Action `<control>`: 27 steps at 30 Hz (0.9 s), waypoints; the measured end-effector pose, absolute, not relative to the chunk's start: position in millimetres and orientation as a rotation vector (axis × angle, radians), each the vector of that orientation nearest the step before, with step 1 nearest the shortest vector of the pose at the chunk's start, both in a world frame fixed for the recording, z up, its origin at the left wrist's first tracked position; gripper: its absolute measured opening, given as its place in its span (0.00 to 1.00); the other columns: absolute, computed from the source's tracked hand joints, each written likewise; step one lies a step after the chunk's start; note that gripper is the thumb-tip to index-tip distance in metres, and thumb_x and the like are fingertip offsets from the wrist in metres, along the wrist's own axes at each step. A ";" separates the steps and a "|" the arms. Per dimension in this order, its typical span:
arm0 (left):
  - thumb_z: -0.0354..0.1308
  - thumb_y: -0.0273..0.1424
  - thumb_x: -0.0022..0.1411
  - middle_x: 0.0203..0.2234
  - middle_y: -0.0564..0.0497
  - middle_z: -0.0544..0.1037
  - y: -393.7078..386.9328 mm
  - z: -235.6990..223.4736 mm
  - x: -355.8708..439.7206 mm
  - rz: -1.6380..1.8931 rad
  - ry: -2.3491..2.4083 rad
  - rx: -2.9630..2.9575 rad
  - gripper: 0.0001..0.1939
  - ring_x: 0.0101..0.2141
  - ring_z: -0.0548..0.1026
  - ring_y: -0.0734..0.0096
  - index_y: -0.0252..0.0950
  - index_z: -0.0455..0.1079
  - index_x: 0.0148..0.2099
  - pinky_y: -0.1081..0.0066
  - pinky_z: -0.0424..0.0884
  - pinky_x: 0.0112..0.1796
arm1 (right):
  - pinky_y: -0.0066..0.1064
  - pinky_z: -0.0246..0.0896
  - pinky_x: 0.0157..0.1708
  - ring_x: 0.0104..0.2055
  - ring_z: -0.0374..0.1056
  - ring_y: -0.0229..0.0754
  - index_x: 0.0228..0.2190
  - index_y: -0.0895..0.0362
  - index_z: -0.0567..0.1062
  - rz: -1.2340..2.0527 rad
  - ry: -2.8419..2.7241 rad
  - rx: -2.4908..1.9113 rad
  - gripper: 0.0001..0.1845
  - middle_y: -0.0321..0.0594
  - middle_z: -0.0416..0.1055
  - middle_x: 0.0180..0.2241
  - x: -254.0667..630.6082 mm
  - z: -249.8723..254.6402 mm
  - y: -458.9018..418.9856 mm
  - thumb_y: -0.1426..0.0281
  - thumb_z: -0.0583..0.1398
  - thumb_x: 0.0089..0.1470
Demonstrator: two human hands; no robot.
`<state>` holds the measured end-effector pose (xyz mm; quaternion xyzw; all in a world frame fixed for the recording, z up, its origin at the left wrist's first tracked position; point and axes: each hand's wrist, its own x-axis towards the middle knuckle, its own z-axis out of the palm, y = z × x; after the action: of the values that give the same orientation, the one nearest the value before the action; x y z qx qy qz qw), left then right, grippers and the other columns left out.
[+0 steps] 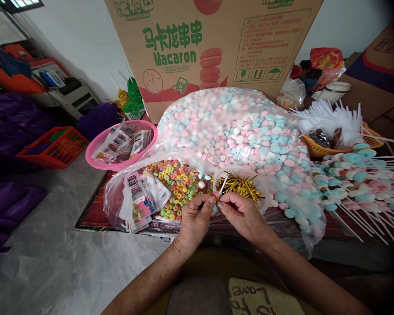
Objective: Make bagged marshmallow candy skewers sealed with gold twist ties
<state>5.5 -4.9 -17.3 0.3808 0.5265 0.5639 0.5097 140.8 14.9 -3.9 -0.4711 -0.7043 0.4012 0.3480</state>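
My left hand (197, 218) and my right hand (244, 214) meet at the table's front edge, thumbs and fingertips pinched together. Between them is a candy stick: a thin white stick (223, 183) pokes up, with a small, colourful printed wrapper at its base, mostly covered by the fingers. Just behind the right hand, a clear round tub (265, 186) holds gold twist ties (243, 186). Colourful ring candies (174, 183) lie behind the left hand. To their left is a pile of printed wrappers (136, 197).
A large clear bag of pastel candy discs (230, 127) spreads behind, before a tall cardboard box (184, 52). A pink basket (95, 148) of wrappers stands left. On the right lie candy skewers (357, 183) and an orange basket (315, 151) with white sticks (331, 118).
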 end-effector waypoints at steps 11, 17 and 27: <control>0.60 0.39 0.55 0.19 0.56 0.70 -6.8 -24.4 3.3 1.313 1.256 0.863 0.11 0.20 0.64 0.79 0.35 0.75 0.32 0.78 0.62 0.24 | 0.27 0.56 0.26 0.25 0.61 0.37 0.25 0.55 0.65 0.386 -2.046 -1.032 0.10 0.36 0.65 0.22 133.7 -15.0 18.6 0.75 0.50 0.57; 0.60 0.34 0.55 0.27 0.51 0.77 -11.0 -18.7 2.2 1.274 1.257 1.049 0.08 0.30 0.72 0.73 0.36 0.77 0.31 0.76 0.69 0.34 | 0.28 0.57 0.29 0.27 0.63 0.38 0.27 0.55 0.64 0.335 -2.038 -1.018 0.08 0.37 0.67 0.24 134.2 -17.3 15.5 0.75 0.51 0.57; 0.64 0.44 0.51 0.16 0.56 0.72 -16.3 -27.8 3.6 1.207 1.079 0.589 0.17 0.09 0.62 0.80 0.33 0.73 0.33 0.79 0.55 0.07 | 0.26 0.60 0.28 0.27 0.64 0.36 0.32 0.54 0.65 0.580 -1.905 -0.963 0.03 0.36 0.66 0.26 132.5 -18.9 14.6 0.73 0.53 0.57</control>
<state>3.6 -16.3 -27.8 0.2595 0.4754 0.5314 0.6513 132.5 14.6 -18.9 -0.3892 -0.7698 0.2343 0.4484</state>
